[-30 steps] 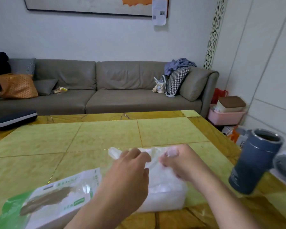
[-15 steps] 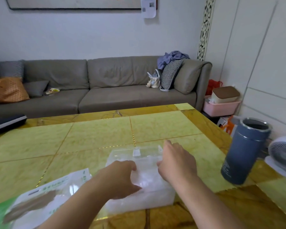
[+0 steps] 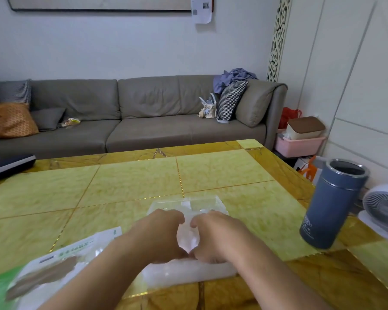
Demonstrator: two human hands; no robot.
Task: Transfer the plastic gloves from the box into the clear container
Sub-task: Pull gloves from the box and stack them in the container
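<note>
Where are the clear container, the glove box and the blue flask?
clear container (image 3: 207,202): head view, far rim.
glove box (image 3: 76,253): head view, white top face.
blue flask (image 3: 329,211): head view, side wall.

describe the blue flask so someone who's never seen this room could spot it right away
Find the yellow-green table before the grey sofa, then follow its right edge. The flask stands there: a tall dark blue cylinder with a silver rim and no lid, the only upright thing on the table.

Bare forearms and hands (image 3: 188,236), no sleeves visible.
</note>
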